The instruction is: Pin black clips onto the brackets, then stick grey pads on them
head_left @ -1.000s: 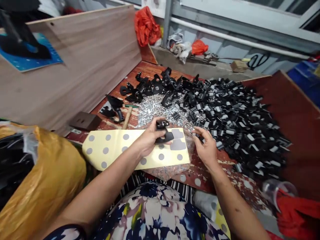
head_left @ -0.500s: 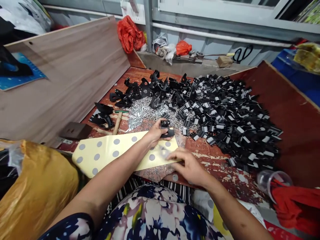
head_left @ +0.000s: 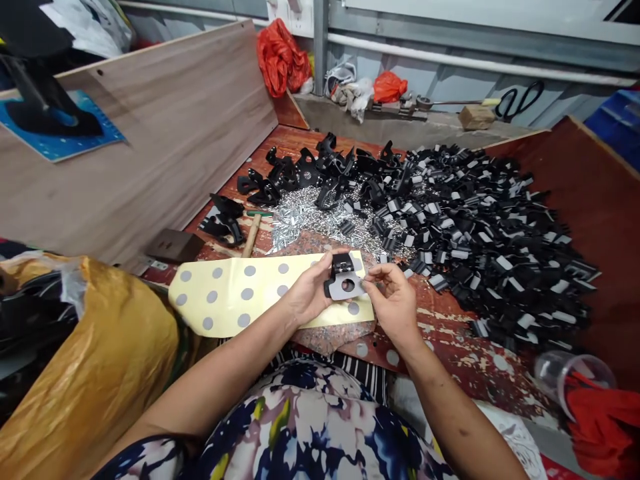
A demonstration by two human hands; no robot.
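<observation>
My left hand (head_left: 311, 292) grips a black clip (head_left: 342, 280) with a grey face and a round hole in it. Thumb and fingers of my right hand (head_left: 395, 303) are pinched together at the clip's right edge; what is between them is too small to make out. Beneath both hands lies a yellow sheet (head_left: 227, 287) bearing rows of grey round dots. It rests partly on a speckled stone slab (head_left: 320, 337).
Black clip parts (head_left: 480, 233) are heaped on the right, with loose metal pins (head_left: 305, 213) in the middle. A wooden-handled tool (head_left: 252, 235) and a brown block (head_left: 174, 245) lie left. Wooden boards (head_left: 150, 113) wall the table; a yellow sack (head_left: 115, 340) stands near-left.
My right hand has moved up from the dotted sheet to the clip. My left hand has turned the clip so its grey, holed face shows. The camera view has shifted slightly left.
</observation>
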